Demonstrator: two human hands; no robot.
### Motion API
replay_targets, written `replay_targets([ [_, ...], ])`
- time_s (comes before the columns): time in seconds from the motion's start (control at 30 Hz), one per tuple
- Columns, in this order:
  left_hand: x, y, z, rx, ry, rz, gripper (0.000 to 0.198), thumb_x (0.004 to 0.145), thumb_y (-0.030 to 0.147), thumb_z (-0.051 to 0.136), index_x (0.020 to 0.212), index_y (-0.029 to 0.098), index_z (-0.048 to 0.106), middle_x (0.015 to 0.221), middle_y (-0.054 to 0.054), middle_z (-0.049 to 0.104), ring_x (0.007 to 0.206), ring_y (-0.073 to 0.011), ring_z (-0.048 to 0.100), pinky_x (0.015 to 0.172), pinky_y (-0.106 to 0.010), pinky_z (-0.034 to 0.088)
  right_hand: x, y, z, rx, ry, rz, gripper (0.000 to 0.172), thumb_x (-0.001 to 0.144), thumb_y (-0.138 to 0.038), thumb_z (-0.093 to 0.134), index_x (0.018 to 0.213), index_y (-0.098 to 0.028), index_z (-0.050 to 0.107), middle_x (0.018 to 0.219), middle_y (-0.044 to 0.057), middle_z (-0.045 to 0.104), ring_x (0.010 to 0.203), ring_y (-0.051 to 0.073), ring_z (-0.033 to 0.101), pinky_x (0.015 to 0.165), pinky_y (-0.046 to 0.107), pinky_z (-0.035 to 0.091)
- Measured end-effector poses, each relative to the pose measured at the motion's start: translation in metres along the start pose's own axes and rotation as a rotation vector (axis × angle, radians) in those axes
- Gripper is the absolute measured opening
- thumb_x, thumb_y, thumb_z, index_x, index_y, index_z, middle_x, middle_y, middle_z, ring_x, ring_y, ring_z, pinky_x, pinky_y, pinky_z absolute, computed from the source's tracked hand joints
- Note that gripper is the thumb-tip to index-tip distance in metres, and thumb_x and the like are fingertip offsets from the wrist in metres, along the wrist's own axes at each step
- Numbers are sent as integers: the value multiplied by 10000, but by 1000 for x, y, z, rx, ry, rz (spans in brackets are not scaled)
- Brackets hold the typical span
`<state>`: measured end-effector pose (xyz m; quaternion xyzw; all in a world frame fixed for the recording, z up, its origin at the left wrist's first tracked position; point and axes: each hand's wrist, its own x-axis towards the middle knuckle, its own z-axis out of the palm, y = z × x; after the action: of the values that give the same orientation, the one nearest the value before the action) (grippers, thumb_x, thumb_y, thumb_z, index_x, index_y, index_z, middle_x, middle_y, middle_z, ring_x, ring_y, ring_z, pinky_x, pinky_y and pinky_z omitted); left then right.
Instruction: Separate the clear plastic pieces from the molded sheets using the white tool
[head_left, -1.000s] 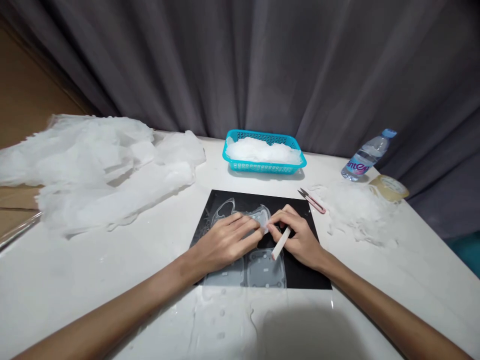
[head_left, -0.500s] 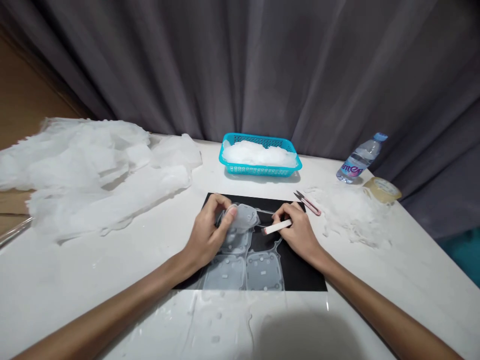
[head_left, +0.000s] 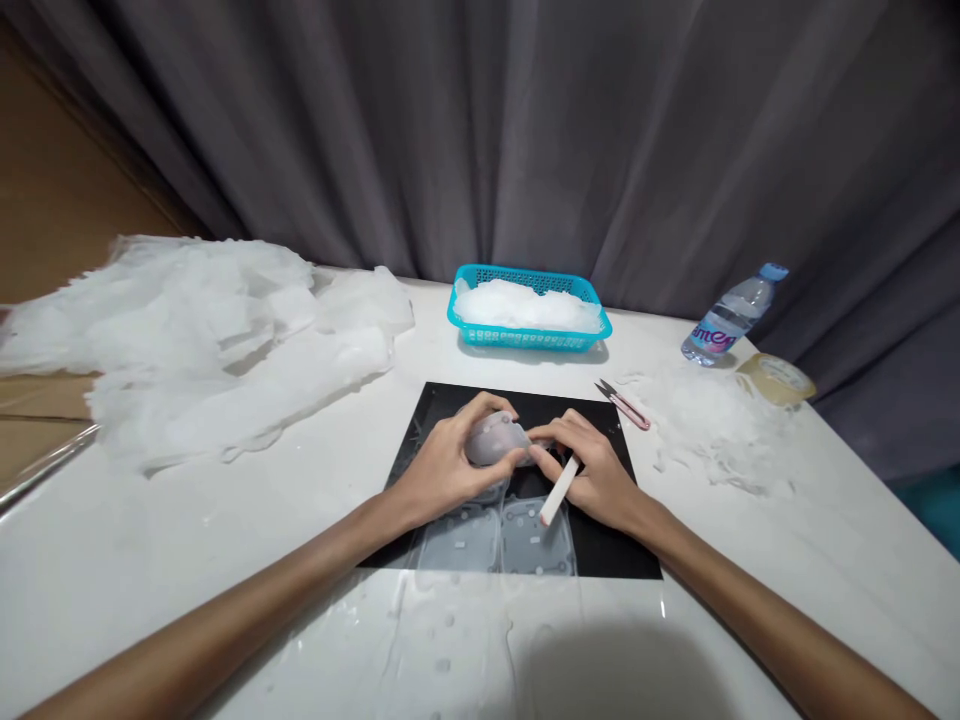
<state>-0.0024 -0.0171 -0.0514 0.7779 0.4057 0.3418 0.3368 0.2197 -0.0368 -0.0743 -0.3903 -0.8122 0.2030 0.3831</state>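
At the frame's left I see a heap of white plastic film (head_left: 202,340) spread to the table's (head_left: 150,560) left edge, with bare tabletop below it. At centre, on the black mat (head_left: 600,545), my left hand (head_left: 442,470) curls its fingers around a lifted translucent piece (head_left: 491,438), and my right hand (head_left: 592,475) pinches that piece while gripping a white stick (head_left: 559,490). To the right lie pink snips (head_left: 624,404) just off the mat's corner, white scraps (head_left: 712,420), and bare tabletop reaching the right edge.
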Motion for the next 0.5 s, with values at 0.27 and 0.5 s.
replay_targets([
  [0.27,0,5,-6,78,-65,39,232,990,413,624,950,199,704,899,-7,731,776,-164,656,714,-260,461,-2,-3,2,-172,-33,-139,215,1058,-214,492,1167,-211,678,912,60,719,829,217,542,783,387,488],
  [0.5,-5,7,-4,117,-132,2,241,981,431,633,932,198,668,772,32,647,653,-129,560,592,-240,388,-5,-3,5,-308,16,-230,211,1038,-169,483,1107,-185,683,880,73,722,806,229,549,752,392,489],
])
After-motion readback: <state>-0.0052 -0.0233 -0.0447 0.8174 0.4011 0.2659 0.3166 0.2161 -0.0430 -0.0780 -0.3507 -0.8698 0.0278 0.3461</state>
